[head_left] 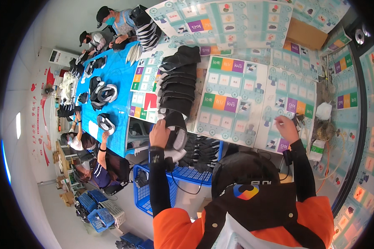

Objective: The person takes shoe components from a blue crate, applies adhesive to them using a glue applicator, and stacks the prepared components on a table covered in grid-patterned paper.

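Note:
My left hand [160,133] is closed on the near edge of a black cap [175,121], whose pale grey inside shows below. This cap lies at the near end of a long row of nested black caps [176,85] that runs away from me along the table. My right hand [286,128] is over the right part of the patterned table [226,89], apart from the caps. Its fingers are curled with the tips pressed together; whatever they may hold is too small to make out. Just beside it lies a cluster of small dark things [299,120].
Blue baskets [147,195] stand below the table at my left, one with black caps [199,151]. A blue-covered table [112,74] with more caps is further left; several people work around it. A patterned panel [253,25] rises at the back. A black rounded object [245,172] is before me.

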